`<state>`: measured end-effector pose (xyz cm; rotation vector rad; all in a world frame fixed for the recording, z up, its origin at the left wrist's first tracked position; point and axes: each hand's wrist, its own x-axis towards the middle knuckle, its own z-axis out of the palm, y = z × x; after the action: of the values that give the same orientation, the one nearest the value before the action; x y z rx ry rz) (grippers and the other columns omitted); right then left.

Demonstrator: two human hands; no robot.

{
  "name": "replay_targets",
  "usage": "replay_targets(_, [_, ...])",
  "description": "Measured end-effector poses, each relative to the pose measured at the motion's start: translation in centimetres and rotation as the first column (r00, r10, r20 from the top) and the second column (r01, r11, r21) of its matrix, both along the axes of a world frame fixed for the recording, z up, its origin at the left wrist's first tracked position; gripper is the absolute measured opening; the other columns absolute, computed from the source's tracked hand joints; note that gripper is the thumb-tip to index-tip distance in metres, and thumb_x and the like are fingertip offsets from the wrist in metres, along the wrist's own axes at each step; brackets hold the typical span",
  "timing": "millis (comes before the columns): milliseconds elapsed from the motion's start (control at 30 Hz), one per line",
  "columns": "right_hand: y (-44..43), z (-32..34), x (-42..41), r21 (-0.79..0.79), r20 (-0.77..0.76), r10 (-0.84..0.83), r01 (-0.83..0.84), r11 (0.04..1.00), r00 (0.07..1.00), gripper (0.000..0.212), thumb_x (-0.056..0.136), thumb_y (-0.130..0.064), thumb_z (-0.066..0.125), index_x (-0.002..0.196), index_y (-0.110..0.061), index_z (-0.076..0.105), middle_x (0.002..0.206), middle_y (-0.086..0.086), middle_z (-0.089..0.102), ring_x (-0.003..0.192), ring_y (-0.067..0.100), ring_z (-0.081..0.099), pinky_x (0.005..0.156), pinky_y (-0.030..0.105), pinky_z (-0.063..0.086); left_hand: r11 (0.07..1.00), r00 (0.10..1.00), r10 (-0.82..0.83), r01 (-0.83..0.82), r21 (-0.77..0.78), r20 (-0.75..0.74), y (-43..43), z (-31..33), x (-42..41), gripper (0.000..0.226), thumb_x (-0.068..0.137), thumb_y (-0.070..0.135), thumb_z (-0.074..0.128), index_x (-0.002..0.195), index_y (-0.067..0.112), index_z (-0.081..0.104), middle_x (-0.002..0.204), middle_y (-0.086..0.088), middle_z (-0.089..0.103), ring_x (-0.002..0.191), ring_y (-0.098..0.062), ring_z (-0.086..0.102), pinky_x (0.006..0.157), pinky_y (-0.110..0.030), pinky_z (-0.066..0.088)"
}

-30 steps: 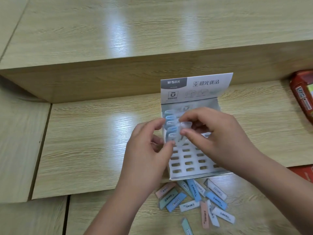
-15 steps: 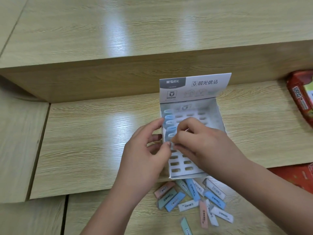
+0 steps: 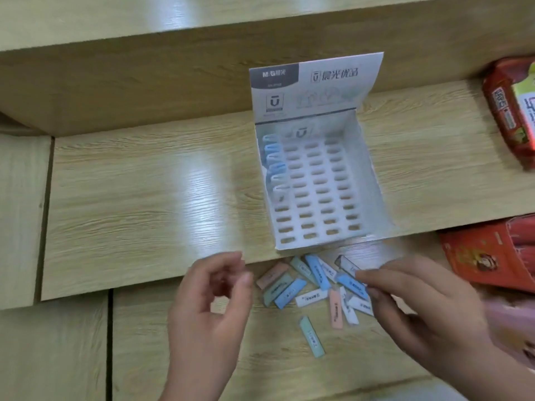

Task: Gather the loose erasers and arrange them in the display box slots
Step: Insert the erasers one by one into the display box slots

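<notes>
The white display box (image 3: pixel 369 172) stands open on the wooden shelf, its printed lid (image 3: pixel 315 82) upright. Several blue and white erasers (image 3: pixel 275 166) fill the upper part of its left column; the other slots show bare. In front of the box lies a pile of loose erasers (image 3: pixel 301 285) in pink, green, blue and white, with one green eraser (image 3: pixel 312 337) apart below. My left hand (image 3: pixel 214 308) hovers left of the pile, fingers loosely curled, holding nothing. My right hand (image 3: pixel 419 308) reaches in from the right, its fingertips touching a blue eraser (image 3: pixel 351 283).
A red snack packet (image 3: pixel 509 111) lies at the right edge of the shelf, and a red printed box (image 3: pixel 492 256) sits below it. A raised wooden step (image 3: pixel 173 68) runs behind the display box. Dark seams cross the wood at left.
Both hands have pulled back out of the display box and dropped toward the loose pile. The eraser they were seating now stands in the left column.
</notes>
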<state>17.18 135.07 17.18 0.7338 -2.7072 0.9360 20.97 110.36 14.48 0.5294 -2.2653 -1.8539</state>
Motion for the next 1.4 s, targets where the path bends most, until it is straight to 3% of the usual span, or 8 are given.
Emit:
replay_targets(200, [-0.7, -10.7, 8.4, 0.449, 0.461, -0.120, -0.115, 0.886, 0.879, 0.035, 0.083, -0.052, 0.045, 0.098, -0.029, 0.066, 0.085, -0.012, 0.063, 0.066, 0.010, 0.066, 0.039, 0.026, 0.046, 0.933, 0.912, -0.199, 0.289, -0.215, 0.358, 2.6, -10.3, 6.9, 0.025, 0.079, 0.030, 0.073, 0.102, 0.035, 0.068, 0.100, 0.020, 0.060, 0.085, -0.006, 0.062, 0.068, -0.031, 0.055])
replay_targets(400, [-3.0, -13.9, 10.2, 0.548, 0.519, -0.240, -0.103, 0.830, 0.821, 0.039, 0.080, -0.060, 0.048, 0.091, -0.026, 0.062, 0.076, -0.009, 0.059, 0.052, 0.010, 0.058, 0.034, 0.024, 0.036, 0.847, 0.896, -0.172, 0.347, -0.402, 0.410, 5.8, -13.1, 6.3, 0.039, 0.087, 0.043, 0.056, 0.119, 0.024, 0.066, 0.115, 0.011, 0.057, 0.096, -0.008, 0.061, 0.069, -0.029, 0.055])
replay_targets(600, [-3.8, -13.8, 9.4, 0.633, 0.543, -0.390, -0.057, 0.772, 0.744, 0.037, 0.094, -0.056, 0.045, 0.112, -0.024, 0.046, 0.103, -0.006, 0.060, 0.088, 0.014, 0.064, 0.057, 0.028, 0.037, 0.804, 0.891, -0.051, 0.305, -0.510, 0.452, 6.5, -14.0, 4.7, 0.024, 0.089, 0.032, 0.068, 0.111, 0.025, 0.066, 0.100, 0.006, 0.058, 0.085, -0.016, 0.062, 0.054, -0.026, 0.043])
replay_targets(800, [-3.5, -13.6, 8.3, 0.576, 0.589, -0.441, 0.031, 0.817, 0.677, 0.024, 0.094, -0.050, 0.049, 0.104, -0.028, 0.052, 0.105, -0.009, 0.055, 0.088, 0.013, 0.060, 0.059, 0.028, 0.038, 0.714, 0.898, -0.096, 0.363, -0.599, 0.430, 6.7, -14.1, 2.5, 0.021, 0.082, 0.036, 0.076, 0.099, 0.024, 0.071, 0.098, 0.002, 0.062, 0.083, -0.020, 0.065, 0.052, -0.030, 0.048])
replay_targets(1000, [-2.6, -12.7, 7.6, 0.308, 0.724, -0.381, 0.225, 0.925, 0.575, 0.017, 0.087, -0.044, 0.062, 0.084, -0.032, 0.050, 0.074, -0.011, 0.056, 0.067, 0.007, 0.054, 0.060, 0.029, 0.047, 0.603, 0.817, -0.197, 0.537, -0.590, 0.541, 7.3, -13.3, 0.4, 0.023, 0.088, 0.037, 0.068, 0.108, 0.025, 0.070, 0.128, 0.003, 0.058, 0.104, -0.021, 0.062, 0.069, -0.034, 0.052])
replay_targets(1133, [-2.3, -9.3, 6.2, -0.056, 0.831, -0.142, 0.335, 0.941, 0.538, 0.017, 0.088, -0.027, 0.066, 0.095, -0.037, 0.055, 0.083, -0.010, 0.063, 0.069, 0.009, 0.058, 0.067, 0.034, 0.051, 0.607, 0.741, -0.216, 0.612, -0.506, 0.636, 7.3, -12.8, 0.0, 0.024, 0.091, 0.038, 0.059, 0.113, 0.028, 0.065, 0.140, 0.010, 0.045, 0.118, -0.016, 0.054, 0.078, -0.032, 0.049])
replay_targets(1300, [-2.0, -3.6, 3.6, -0.352, 0.789, 0.023, 0.421, 0.836, 0.613, 0.038, 0.085, -0.019, 0.064, 0.112, -0.045, 0.057, 0.085, 0.006, 0.071, 0.076, 0.024, 0.064, 0.074, 0.041, 0.052, 0.739, 0.724, -0.261, 0.575, -0.350, 0.639, 6.0, -11.6, -0.8, 0.017, 0.085, 0.044, 0.064, 0.086, 0.032, 0.052, 0.110, 0.018, 0.057, 0.093, -0.010, 0.060, 0.067, -0.028, 0.047])
replay_targets(1400, [-1.9, -0.8, 1.7, -0.459, 0.742, 0.086, 0.409, 0.789, 0.665, 0.054, 0.084, -0.009, 0.056, 0.123, -0.047, 0.055, 0.089, 0.010, 0.070, 0.067, 0.021, 0.064, 0.068, 0.031, 0.054, 0.803, 0.738, -0.336, 0.549, -0.231, 0.586, 4.4, -8.9, -1.3, 0.019, 0.081, 0.042, 0.066, 0.081, 0.035, 0.049, 0.089, 0.020, 0.064, 0.074, -0.004, 0.059, 0.063, -0.029, 0.048])
